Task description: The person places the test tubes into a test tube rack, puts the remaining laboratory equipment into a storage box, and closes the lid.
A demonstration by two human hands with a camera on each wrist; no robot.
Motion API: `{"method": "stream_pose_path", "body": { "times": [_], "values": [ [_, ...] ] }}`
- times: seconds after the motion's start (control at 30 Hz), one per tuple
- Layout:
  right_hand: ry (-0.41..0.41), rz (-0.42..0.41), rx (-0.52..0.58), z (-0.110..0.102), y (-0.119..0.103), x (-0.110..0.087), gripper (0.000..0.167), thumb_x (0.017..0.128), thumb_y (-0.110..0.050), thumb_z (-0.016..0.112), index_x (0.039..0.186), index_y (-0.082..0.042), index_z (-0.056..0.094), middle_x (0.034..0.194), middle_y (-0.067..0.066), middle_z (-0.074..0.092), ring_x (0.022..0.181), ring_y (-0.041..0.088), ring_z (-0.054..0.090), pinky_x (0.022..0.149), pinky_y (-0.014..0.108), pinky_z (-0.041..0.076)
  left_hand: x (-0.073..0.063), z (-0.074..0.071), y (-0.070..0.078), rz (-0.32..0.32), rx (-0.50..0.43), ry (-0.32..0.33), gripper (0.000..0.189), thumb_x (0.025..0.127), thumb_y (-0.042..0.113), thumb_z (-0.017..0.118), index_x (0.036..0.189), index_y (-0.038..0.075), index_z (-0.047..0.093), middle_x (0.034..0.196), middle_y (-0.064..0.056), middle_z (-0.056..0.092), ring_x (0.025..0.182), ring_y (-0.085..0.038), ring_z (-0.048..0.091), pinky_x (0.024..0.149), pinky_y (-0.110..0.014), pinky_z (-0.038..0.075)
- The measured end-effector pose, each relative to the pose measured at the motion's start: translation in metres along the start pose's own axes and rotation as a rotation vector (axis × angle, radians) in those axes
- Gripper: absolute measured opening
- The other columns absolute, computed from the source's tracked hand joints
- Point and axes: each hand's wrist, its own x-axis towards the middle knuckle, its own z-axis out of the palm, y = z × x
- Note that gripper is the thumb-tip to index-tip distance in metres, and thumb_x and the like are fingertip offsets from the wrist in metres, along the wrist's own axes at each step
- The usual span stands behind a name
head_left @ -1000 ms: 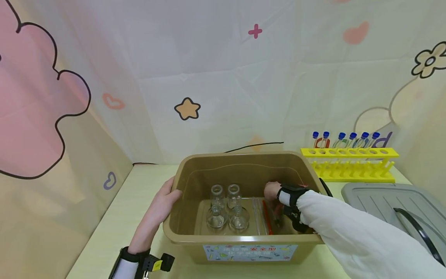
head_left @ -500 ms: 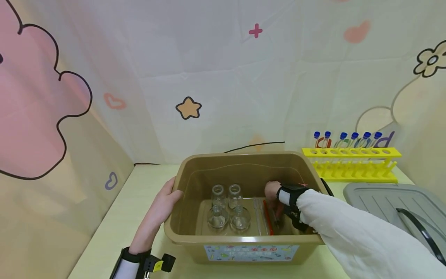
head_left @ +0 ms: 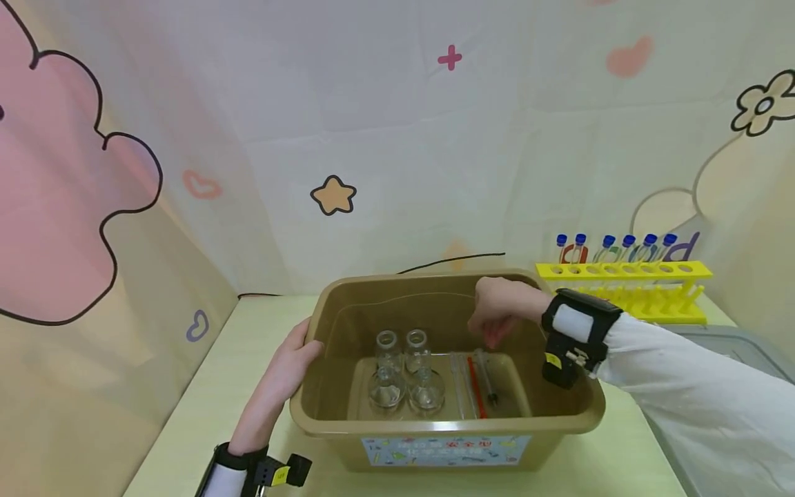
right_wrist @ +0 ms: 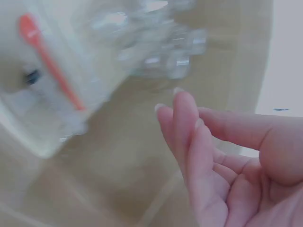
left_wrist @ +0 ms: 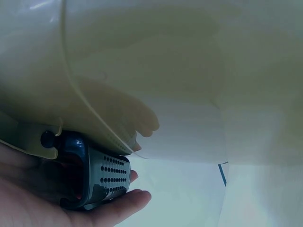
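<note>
In the head view, my left hand (head_left: 292, 359) grips the left side of a brown plastic bin (head_left: 447, 426). The left wrist view shows its fingers round a dark perforated handle (left_wrist: 111, 175) on the bin's outside. Over the bin's back right part hovers my right hand (head_left: 499, 307), with nothing in it; its fingertips come together near the thumb in the right wrist view. Below it on the bin floor lies a clear syringe (head_left: 485, 376) with a dark tip, beside a red spoon (head_left: 475, 386) and clear slender rods or tubes (head_left: 459, 383).
Several clear glass vessels (head_left: 425, 390) stand in the bin's left half. A yellow rack (head_left: 624, 271) with blue-capped test tubes (head_left: 609, 241) is behind on the right. A grey lid (head_left: 733, 338) lies there, partly hidden by my right sleeve. A printed curtain (head_left: 397, 138) hangs behind.
My right hand has risen from the bin floor toward the back right, away from the syringe, which is now in plain view. My left hand stays where it was.
</note>
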Motion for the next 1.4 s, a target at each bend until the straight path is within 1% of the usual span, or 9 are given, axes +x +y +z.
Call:
{"method": "stream_pose_path", "body": {
  "times": [0.07,0.17,0.37,0.57,0.77,0.93,1.07,1.23,1.4],
  "values": [
    [-0.007,-0.049,0.071,-0.017,-0.021,-0.034,0.022,0.086,-0.01,0.059,0.07,0.005,0.065,0.063,0.013,0.063,0.056,0.021,0.062,0.052,0.03,0.05,0.0,0.001,0.001,-0.006,-0.002,0.007,0.033,0.083,-0.004,0.039,0.115,-0.006,0.048,0.097,-0.021,0.052,0.08,-0.032,0.056,0.066,-0.035,0.047],
    [-0.003,-0.101,0.127,-0.038,-0.024,-0.06,0.023,0.089,-0.011,0.056,0.076,0.006,0.062,0.066,0.012,0.063,0.06,0.022,0.063,0.056,0.029,0.051,0.0,0.001,0.001,-0.013,-0.001,0.021,0.035,0.083,-0.004,0.04,0.116,-0.005,0.048,0.095,-0.019,0.054,0.075,-0.027,0.057,0.065,-0.034,0.047],
    [0.066,-0.055,0.136,-0.072,0.002,-0.083,0.027,0.09,-0.018,0.056,0.09,0.009,0.061,0.069,0.008,0.062,0.064,0.022,0.063,0.059,0.03,0.05,0.0,0.001,0.002,-0.009,0.009,0.018,0.034,0.084,-0.004,0.04,0.117,-0.005,0.047,0.097,-0.021,0.052,0.078,-0.029,0.056,0.065,-0.034,0.047],
    [0.115,-0.003,0.161,-0.079,0.038,-0.096,0.031,0.09,-0.022,0.056,0.094,0.009,0.059,0.071,0.006,0.062,0.065,0.021,0.062,0.062,0.03,0.05,0.0,0.002,0.001,0.015,0.011,0.023,0.034,0.083,-0.004,0.039,0.116,-0.006,0.047,0.096,-0.02,0.052,0.078,-0.031,0.057,0.065,-0.034,0.047],
    [0.187,0.022,0.147,-0.072,0.067,-0.103,0.038,0.088,-0.028,0.058,0.097,0.01,0.056,0.077,0.007,0.061,0.072,0.022,0.061,0.066,0.034,0.05,-0.001,0.002,0.001,-0.001,0.012,0.025,0.037,0.084,-0.004,0.04,0.12,-0.006,0.046,0.098,-0.018,0.053,0.076,-0.022,0.057,0.066,-0.035,0.047],
    [0.192,0.018,0.113,-0.053,0.083,-0.105,0.067,0.086,-0.041,0.058,0.114,0.017,0.041,0.101,0.026,0.055,0.089,0.036,0.056,0.069,0.039,0.049,-0.001,0.002,0.001,0.003,0.004,0.026,0.035,0.084,-0.005,0.039,0.118,-0.006,0.046,0.096,-0.019,0.053,0.076,-0.024,0.057,0.065,-0.035,0.048],
    [0.204,-0.006,0.191,-0.03,0.088,-0.102,0.076,0.087,-0.045,0.054,0.124,0.017,0.031,0.113,0.035,0.045,0.095,0.039,0.053,0.069,0.04,0.049,-0.001,0.002,0.0,0.002,-0.01,0.024,0.037,0.084,-0.005,0.039,0.12,-0.006,0.046,0.098,-0.02,0.053,0.079,-0.028,0.057,0.067,-0.035,0.047],
    [0.248,-0.058,0.324,-0.006,0.088,-0.094,0.075,0.089,-0.043,0.051,0.132,0.013,0.026,0.12,0.034,0.043,0.101,0.04,0.05,0.073,0.045,0.048,-0.003,0.002,-0.001,-0.028,-0.038,0.05,0.042,0.085,-0.002,0.041,0.127,-0.003,0.043,0.105,-0.021,0.052,0.086,-0.03,0.055,0.072,-0.035,0.045],
    [0.318,-0.141,0.429,0.009,0.084,-0.092,0.067,0.089,-0.036,0.054,0.133,0.01,0.032,0.11,0.024,0.054,0.092,0.031,0.057,0.072,0.04,0.048,-0.004,0.004,-0.001,-0.041,-0.085,0.068,0.045,0.086,-0.001,0.041,0.131,-0.001,0.041,0.112,-0.024,0.051,0.093,-0.035,0.053,0.076,-0.037,0.044]
  ]
}}
